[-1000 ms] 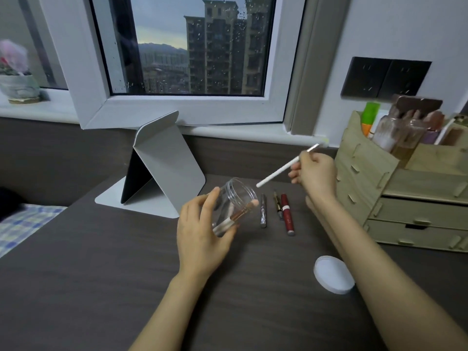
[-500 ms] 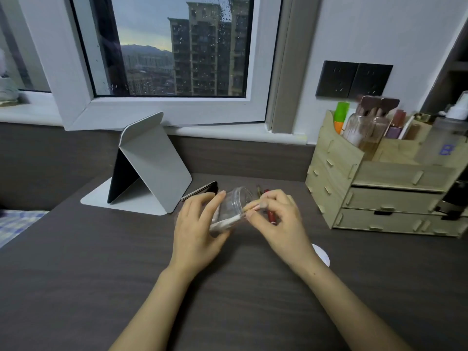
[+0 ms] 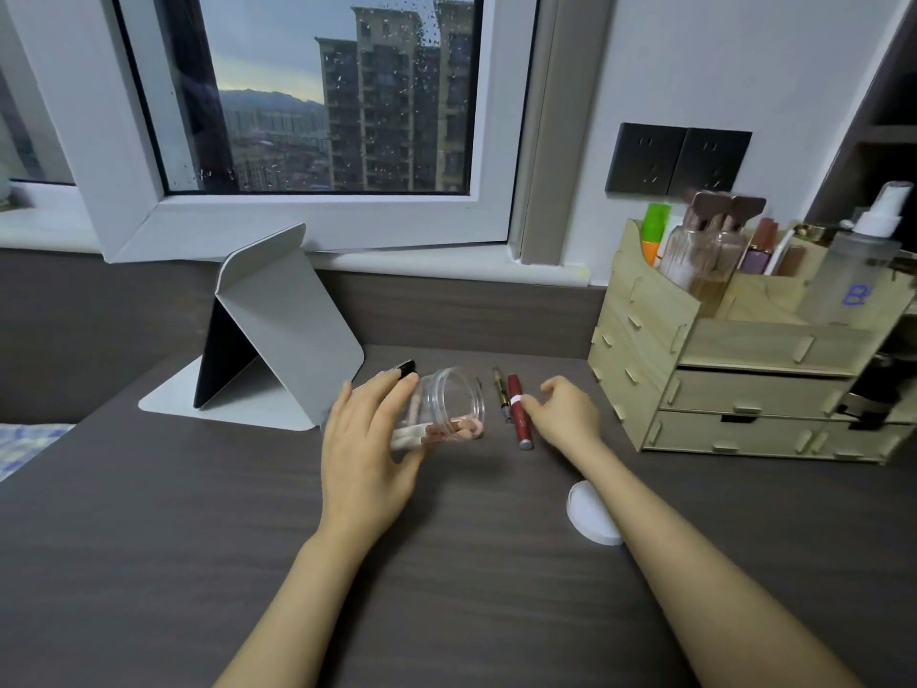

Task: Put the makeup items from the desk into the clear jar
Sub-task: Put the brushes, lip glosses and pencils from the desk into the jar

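The clear jar (image 3: 454, 404) is tilted on its side, mouth to the right, with white-handled brushes inside it. My left hand (image 3: 369, 439) holds the jar from the left. My right hand (image 3: 563, 414) hovers just right of a red lipstick tube (image 3: 518, 412) lying on the dark desk (image 3: 198, 513), its fingertips touching or nearly touching the tube and its fingers apart. A thin gold-and-dark pencil (image 3: 501, 397) lies between the jar and the red tube. The jar's white lid (image 3: 590, 513) lies near my right forearm.
A grey folding tablet stand (image 3: 283, 330) stands at the back left, with a black item (image 3: 404, 367) beside it. A wooden drawer organiser (image 3: 744, 360) full of bottles fills the right side. The window sill (image 3: 422, 263) runs behind the desk.
My right hand let go of the white brush inside the jar and moved right to the red tube. The view shifted slightly right.
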